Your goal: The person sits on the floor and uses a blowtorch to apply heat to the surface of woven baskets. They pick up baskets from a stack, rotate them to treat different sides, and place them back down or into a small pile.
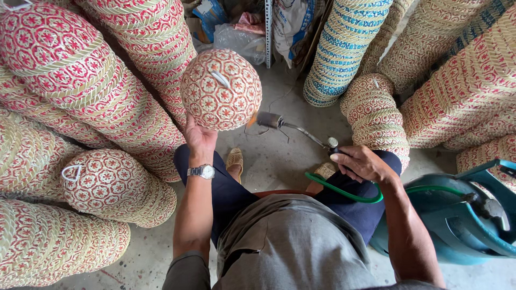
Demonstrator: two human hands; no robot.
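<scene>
Fingers of the left hand (200, 137) cup the red-patterned woven dome (221, 89) from below at upper centre of the frame, just left of the torch nozzle (268, 120), whose wand runs lower-right into the right hand (361, 162), closed around its handle.

Bare grey concrete floor (279, 91) under me, dusty, evenly daylit. Stacks of red-patterned woven domes (80, 80) crowded my left; a blue-patterned stack (344, 48) and more red stacks (462, 86) stood ahead and right. Plastic bags (242, 37) lay against a metal upright (268, 32).
</scene>
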